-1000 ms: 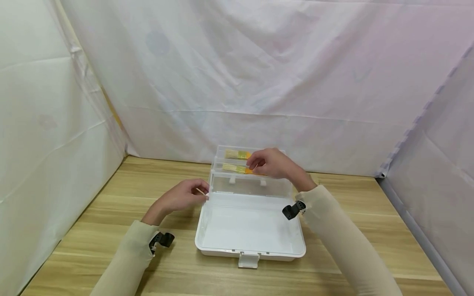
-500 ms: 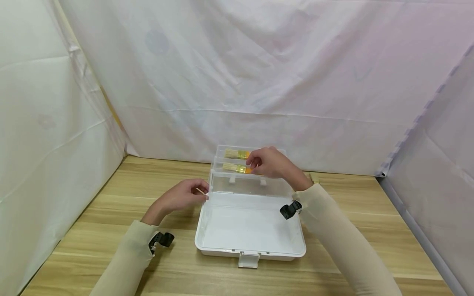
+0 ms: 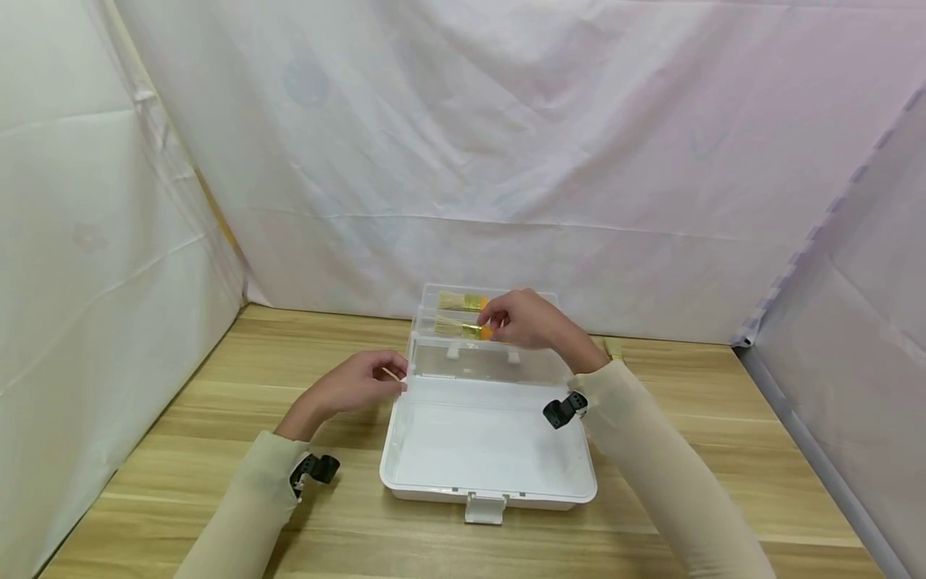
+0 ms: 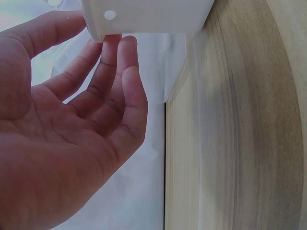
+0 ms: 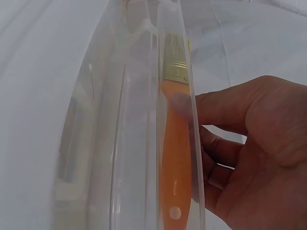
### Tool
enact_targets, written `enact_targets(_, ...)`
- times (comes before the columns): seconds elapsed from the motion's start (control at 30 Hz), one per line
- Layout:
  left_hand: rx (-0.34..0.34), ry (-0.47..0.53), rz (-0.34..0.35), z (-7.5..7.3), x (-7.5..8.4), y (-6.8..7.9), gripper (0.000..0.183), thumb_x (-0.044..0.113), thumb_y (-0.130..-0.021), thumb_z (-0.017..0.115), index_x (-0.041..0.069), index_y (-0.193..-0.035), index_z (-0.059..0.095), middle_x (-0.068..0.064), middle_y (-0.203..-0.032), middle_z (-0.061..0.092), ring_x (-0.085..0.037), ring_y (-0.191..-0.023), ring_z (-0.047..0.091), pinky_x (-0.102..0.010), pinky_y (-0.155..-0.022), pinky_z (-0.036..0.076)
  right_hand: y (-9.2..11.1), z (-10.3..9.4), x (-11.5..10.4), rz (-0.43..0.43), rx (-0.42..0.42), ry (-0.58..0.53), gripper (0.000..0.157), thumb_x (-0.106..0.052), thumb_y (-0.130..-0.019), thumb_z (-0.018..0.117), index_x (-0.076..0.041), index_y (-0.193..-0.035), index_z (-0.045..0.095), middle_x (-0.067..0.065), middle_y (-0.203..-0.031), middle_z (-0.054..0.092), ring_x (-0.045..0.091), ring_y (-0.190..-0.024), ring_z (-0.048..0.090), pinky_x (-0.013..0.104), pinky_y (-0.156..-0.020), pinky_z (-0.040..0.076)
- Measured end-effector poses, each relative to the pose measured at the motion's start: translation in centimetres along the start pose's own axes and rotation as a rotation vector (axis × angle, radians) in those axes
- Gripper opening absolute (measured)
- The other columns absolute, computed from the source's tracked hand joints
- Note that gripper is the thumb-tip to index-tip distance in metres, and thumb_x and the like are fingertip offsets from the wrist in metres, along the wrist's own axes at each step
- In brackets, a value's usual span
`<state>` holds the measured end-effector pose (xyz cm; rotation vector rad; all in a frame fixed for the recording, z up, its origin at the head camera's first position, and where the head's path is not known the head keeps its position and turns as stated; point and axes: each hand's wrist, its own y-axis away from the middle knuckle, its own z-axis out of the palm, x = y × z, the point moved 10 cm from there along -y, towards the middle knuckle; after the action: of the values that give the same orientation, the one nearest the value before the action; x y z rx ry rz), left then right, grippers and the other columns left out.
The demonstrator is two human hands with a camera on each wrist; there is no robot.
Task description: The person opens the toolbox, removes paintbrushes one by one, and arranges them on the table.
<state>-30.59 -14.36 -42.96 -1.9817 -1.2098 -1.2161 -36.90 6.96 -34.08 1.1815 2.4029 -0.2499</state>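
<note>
A white plastic storage box [image 3: 485,450] stands open in the head view, its clear trays [image 3: 425,322] fanned out at the back. My left hand [image 3: 358,380] grips the box's left rear edge, thumb on one side and fingertips on the other. In the nearer tray lies a paintbrush [image 5: 175,163] with an orange handle, a gold-coloured ferrule and pale bristles. The thumb and fingers of my right hand [image 3: 528,319] pinch its handle near the ferrule. A second paintbrush [image 3: 463,301] lies in the tray behind, its handle partly hidden by that hand.
The box's front latch [image 3: 485,508] hangs down over the wooden table [image 3: 318,523]. Behind the right forearm, a small yellowish item [image 3: 613,347] lies on the table, partly hidden. White cloth [image 3: 463,161] encloses the back and sides.
My right hand has shifted slightly left along with its wrist, still at the nearer paintbrush. The left hand and box have hardly moved.
</note>
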Motion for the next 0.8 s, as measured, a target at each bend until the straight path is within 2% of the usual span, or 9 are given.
enact_targets(0.13,0.0,0.0,0.001,0.0,0.1,0.0,0.021,0.01,-0.102,0.073,0.0,-0.12,0.07,-0.01,-0.113,0.072,-0.028,-0.108,0.068,-0.043,-0.092,0.057,0.1,-0.1,0.0,-0.02,0.0,0.005,0.023,-0.003,-0.102,0.073,-0.004,-0.123,0.082,0.004,-0.107,0.078,0.019,-0.094,0.07,0.04,-0.085,0.059)
enact_targets(0.3,0.001,0.0,0.001,0.0,0.1,-0.1,0.021,0.01,-0.102,0.073,0.0,-0.12,0.07,-0.01,-0.113,0.072,-0.027,-0.108,0.068,-0.043,-0.093,0.056,0.4,-0.8,0.4,-0.013,0.042,-0.018,0.024,-0.006,-0.102,0.074,-0.004,-0.125,0.082,0.006,-0.111,0.076,0.022,-0.095,0.069,0.042,-0.084,0.058)
enact_targets(0.53,0.0,0.0,-0.003,0.0,-0.1,-0.2,0.021,0.01,-0.102,0.073,0.001,-0.12,0.07,-0.009,-0.112,0.072,-0.027,-0.108,0.069,-0.042,-0.092,0.056,1.4,-2.3,0.7,0.009,0.142,-0.089,0.022,-0.007,-0.1,0.076,-0.003,-0.122,0.082,0.007,-0.108,0.076,0.024,-0.095,0.069,0.043,-0.083,0.058)
enact_targets(0.8,-0.001,0.006,0.015,0.0,0.0,-0.3,0.02,0.007,-0.101,0.072,-0.001,-0.119,0.071,-0.01,-0.112,0.072,-0.027,-0.107,0.069,-0.044,-0.094,0.058,2.8,-3.5,1.2,0.017,0.254,-0.183,0.023,-0.008,-0.096,0.074,-0.002,-0.117,0.081,0.006,-0.101,0.076,0.024,-0.089,0.067,0.038,-0.078,0.055)
